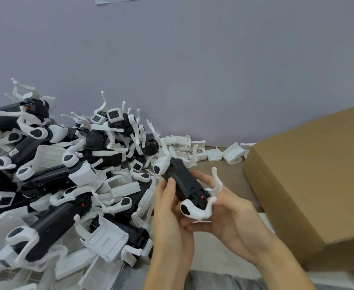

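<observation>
Gripping the black unit (185,183) with both hands. Your left hand (169,208) clamps its left side, thumb pressed on the casing. Your right hand (232,216) cradles it from below, fingers curled round the far side. A white bracket (195,211) is fitted on the near end. The unit sits tilted above the tabletop (234,174), between the pile of similar units (57,185) on your left and the cardboard box (307,174) on your right. Loose white clips (213,153) lie along the wall (192,59).
</observation>
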Available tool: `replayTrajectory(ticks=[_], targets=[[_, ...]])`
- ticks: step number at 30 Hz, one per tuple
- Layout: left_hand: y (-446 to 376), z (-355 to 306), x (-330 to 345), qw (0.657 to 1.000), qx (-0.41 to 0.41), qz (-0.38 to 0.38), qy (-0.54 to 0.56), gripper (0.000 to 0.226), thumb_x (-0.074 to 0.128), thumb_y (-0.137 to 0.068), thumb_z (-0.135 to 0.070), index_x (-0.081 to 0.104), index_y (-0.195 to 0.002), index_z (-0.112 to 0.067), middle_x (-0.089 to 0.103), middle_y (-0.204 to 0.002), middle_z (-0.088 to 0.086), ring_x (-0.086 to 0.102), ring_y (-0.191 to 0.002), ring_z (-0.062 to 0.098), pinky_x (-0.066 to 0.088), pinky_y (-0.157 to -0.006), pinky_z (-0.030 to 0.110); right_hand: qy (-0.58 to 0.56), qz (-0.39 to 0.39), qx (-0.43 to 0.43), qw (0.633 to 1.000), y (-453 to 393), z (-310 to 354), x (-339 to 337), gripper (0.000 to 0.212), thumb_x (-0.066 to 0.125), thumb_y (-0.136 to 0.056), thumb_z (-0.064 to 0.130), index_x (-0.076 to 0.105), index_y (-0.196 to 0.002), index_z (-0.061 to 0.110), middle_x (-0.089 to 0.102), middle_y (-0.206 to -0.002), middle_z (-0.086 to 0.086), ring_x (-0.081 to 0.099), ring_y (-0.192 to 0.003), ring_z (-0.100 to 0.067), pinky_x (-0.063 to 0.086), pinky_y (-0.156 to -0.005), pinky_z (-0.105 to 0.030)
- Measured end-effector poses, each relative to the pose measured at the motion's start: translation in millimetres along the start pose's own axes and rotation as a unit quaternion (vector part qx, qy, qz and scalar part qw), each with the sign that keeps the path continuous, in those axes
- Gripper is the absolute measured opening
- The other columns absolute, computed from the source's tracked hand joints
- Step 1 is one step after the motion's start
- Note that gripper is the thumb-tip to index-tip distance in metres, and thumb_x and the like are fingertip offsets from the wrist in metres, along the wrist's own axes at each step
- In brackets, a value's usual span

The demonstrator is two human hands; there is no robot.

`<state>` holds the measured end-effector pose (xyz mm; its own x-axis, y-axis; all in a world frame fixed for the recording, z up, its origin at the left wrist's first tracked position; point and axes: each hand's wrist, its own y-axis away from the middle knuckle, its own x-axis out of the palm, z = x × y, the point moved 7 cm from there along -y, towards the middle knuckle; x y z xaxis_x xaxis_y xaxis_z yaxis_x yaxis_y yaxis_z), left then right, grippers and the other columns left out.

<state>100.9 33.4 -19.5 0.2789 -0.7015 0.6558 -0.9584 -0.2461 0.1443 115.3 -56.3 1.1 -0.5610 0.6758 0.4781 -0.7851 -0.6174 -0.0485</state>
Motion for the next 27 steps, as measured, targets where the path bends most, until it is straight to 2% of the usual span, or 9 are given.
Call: replayTrajectory(ticks=[3, 6, 10, 13, 15, 17, 22, 25, 27], targets=[[-1, -1, -1, 0.996, -0.023, 0.016, 0.086, 0.040, 0.052, -0.092, -0.041, 0.081, -0.089, -0.014, 0.071, -0.091, 0.015, 0.066, -0.077, 0.028, 0.050, -0.068, 0.034, 0.087, -0.070, -0.033, 0.993, 4, 11, -12, 0.054, 0.040, -0.075, 0.019, 0.060, -0.125, 0.024, 0.074, -0.097, -0.025, 0.073, -0.081, -0.043, 0.057, -0.066, -0.035], [0, -10, -7, 0.973, -0.006, -0.018, 0.231, 0.031, 0.059, -0.089, -0.032, 0.080, -0.092, -0.010, 0.070, -0.092, 0.013, 0.063, -0.078, 0.027, 0.046, -0.088, 0.040, 0.280, -0.272, -0.103, 0.915, 11, 26, -44, 0.035, 0.043, -0.089, 0.010, 0.068, -0.112, 0.021, 0.074, -0.077, -0.001, 0.070, -0.066, -0.016, 0.049, -0.056, -0.024], [4, -13, -12, 0.958, -0.009, -0.027, 0.284, 0.034, 0.066, -0.086, -0.032, 0.079, -0.089, -0.001, 0.066, -0.085, 0.016, 0.064, -0.068, 0.026, 0.056, -0.073, 0.035, 0.511, -0.269, -0.107, 0.810, 4, 18, -38, 0.035, 0.054, -0.086, 0.003, 0.069, -0.100, 0.031, 0.062, -0.114, 0.021, 0.054, -0.105, 0.004, 0.038, -0.082, -0.003], [4, -14, -10, 0.959, -0.013, -0.026, 0.283, 0.035, 0.070, -0.079, -0.029, 0.071, -0.102, -0.004, 0.061, -0.083, 0.012, 0.061, -0.069, 0.023, 0.054, -0.070, 0.033, 0.604, -0.165, -0.035, 0.779, -9, -10, -28, 0.048, 0.050, -0.089, 0.015, 0.059, -0.130, 0.039, 0.023, -0.157, 0.023, 0.015, -0.142, -0.005, 0.022, -0.118, -0.034], [3, -14, -9, 0.961, -0.016, -0.026, 0.274, 0.035, 0.070, -0.077, -0.028, 0.069, -0.103, -0.006, 0.062, -0.084, 0.010, 0.060, -0.069, 0.022, 0.054, -0.071, 0.034, 0.622, -0.125, 0.027, 0.772, -14, -25, -27, 0.053, 0.044, -0.093, 0.023, 0.044, -0.140, 0.047, -0.002, -0.160, 0.032, -0.009, -0.149, -0.005, 0.008, -0.118, -0.056], [3, -14, -7, 0.965, -0.025, -0.022, 0.262, 0.037, 0.069, -0.077, -0.029, 0.067, -0.106, -0.005, 0.062, -0.085, 0.011, 0.059, -0.067, 0.022, 0.053, -0.068, 0.033, 0.651, -0.109, 0.074, 0.747, -18, -34, -31, 0.046, 0.040, -0.099, 0.033, 0.039, -0.143, 0.046, -0.009, -0.161, 0.032, -0.020, -0.151, -0.014, 0.006, -0.115, -0.054], [1, -12, -9, 0.970, -0.030, -0.041, 0.238, 0.040, 0.070, -0.073, -0.028, 0.065, -0.106, -0.006, 0.061, -0.080, 0.010, 0.058, -0.063, 0.021, 0.051, -0.070, 0.034, 0.669, -0.140, 0.076, 0.726, -25, -31, -33, 0.029, 0.038, -0.101, 0.031, 0.051, -0.125, 0.040, 0.031, -0.149, 0.021, 0.005, -0.150, -0.017, 0.017, -0.105, -0.043], [-1, -13, -11, 0.975, -0.013, -0.054, 0.216, 0.032, 0.070, -0.073, -0.024, 0.065, -0.098, -0.007, 0.060, -0.077, 0.011, 0.058, -0.062, 0.023, 0.049, -0.069, 0.036, 0.651, -0.214, -0.038, 0.728, -23, -7, -31, 0.022, 0.053, -0.093, 0.017, 0.050, -0.079, 0.033, 0.044, -0.096, 0.019, 0.045, -0.113, -0.017, 0.031, -0.086, -0.033], [-1, -13, -10, 0.980, -0.007, -0.045, 0.192, 0.024, 0.070, -0.073, -0.023, 0.066, -0.091, -0.008, 0.063, -0.079, 0.013, 0.061, -0.066, 0.025, 0.048, -0.072, 0.036, 0.594, -0.286, -0.105, 0.745, -15, 10, -38, 0.018, 0.063, -0.087, 0.006, 0.066, -0.087, 0.024, 0.054, -0.091, 0.014, 0.056, -0.092, -0.014, 0.038, -0.074, -0.021]])
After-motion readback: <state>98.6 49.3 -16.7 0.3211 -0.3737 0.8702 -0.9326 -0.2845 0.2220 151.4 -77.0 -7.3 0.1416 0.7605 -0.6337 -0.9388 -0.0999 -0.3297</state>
